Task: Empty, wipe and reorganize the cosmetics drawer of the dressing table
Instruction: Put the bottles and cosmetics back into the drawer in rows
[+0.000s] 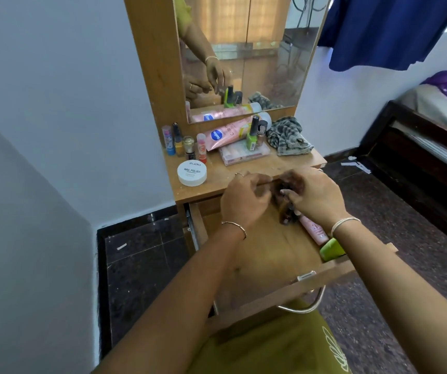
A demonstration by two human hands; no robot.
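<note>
Emptying is under way. Over the open drawer the right hand grips small dark bottles. The left hand curls alongside, its hold unclear. Next they likely go on the surface, then the pink tube.

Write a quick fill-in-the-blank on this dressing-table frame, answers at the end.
1. The white tub on the tabletop is labelled NAIL ____.
2. The crumpled cloth lies at the tabletop's ____ end.
3. The right hand grips a blurred dark item over the open ____.
4. The tube lying inside it is coloured ____.
Answers: POLISH; right; drawer; pink.
</note>
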